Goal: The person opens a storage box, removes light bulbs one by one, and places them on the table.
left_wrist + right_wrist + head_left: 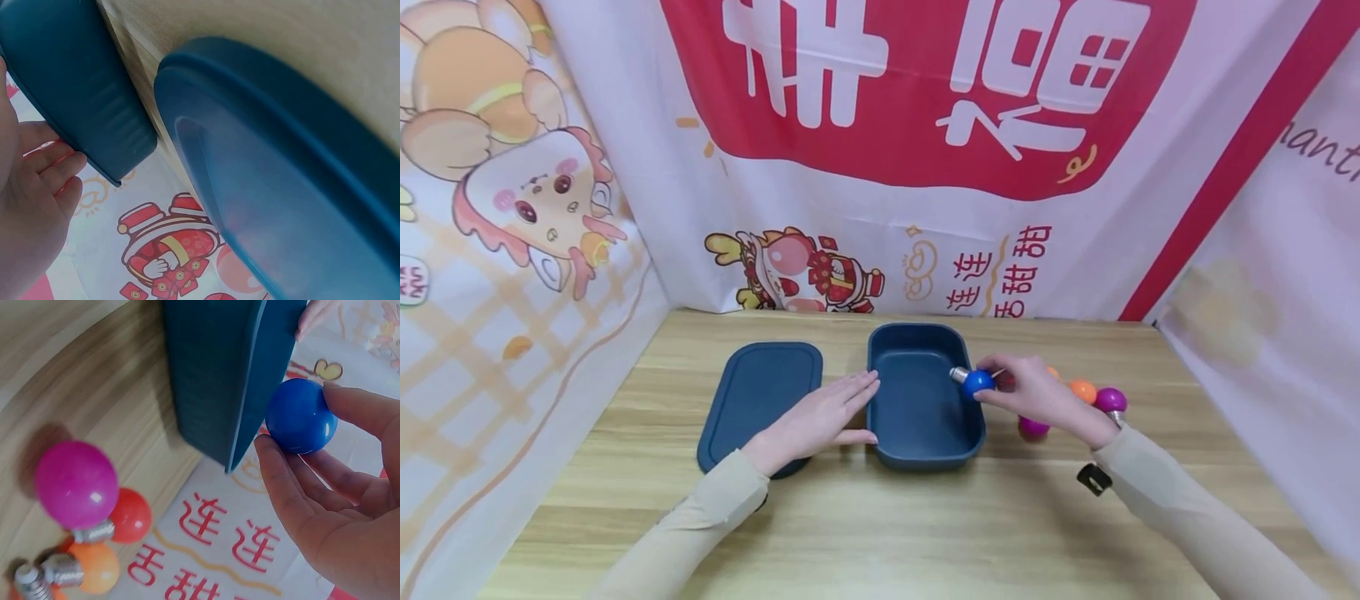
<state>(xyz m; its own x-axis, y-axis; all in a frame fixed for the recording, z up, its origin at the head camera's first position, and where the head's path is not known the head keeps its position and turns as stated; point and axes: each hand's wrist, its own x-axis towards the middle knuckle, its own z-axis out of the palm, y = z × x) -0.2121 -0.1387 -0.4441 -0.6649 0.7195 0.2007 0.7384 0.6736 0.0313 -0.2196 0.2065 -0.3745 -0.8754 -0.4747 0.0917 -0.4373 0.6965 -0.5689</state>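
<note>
A blue light bulb with a metal screw base is pinched between the thumb and fingers of my right hand, over the right rim of a dark blue box. In the right wrist view the blue bulb shows its round glass between thumb and fingertips. My left hand lies with extended fingers against the box's left rim. The left wrist view shows those fingers along the outside edge of the box. The inside of the box shows bare floor in the head view.
A matching dark blue lid lies on the wooden table left of the box. Right of the box, partly behind my right hand, are several bulbs: a purple bulb, a red bulb and an orange bulb. Printed cloth hangs behind.
</note>
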